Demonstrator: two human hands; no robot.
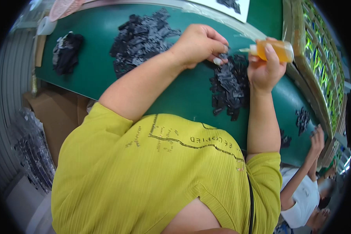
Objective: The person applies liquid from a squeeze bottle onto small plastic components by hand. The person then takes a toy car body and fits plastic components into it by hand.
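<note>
My right hand (266,72) is wrapped around a squeeze bottle (279,50) of amber liquid, tipped on its side. Its pale narrow nozzle points left, towards my left hand (199,45). The fingers of that hand are pinched on a small dark piece (223,55), mostly hidden by the fingertips. Nozzle and piece appear a short way apart. Just below both hands lies a pile of small flat black pieces (230,85). A larger heap of similar black pieces (140,43) spreads beyond my left forearm.
The green table (175,93) carries a crumpled dark cloth (67,54) at left. A crate wall (318,58) with yellow-green items borders the right. There, another person's hand (317,140) is near small black piles (302,120). A cardboard box (58,113) stands below the left edge.
</note>
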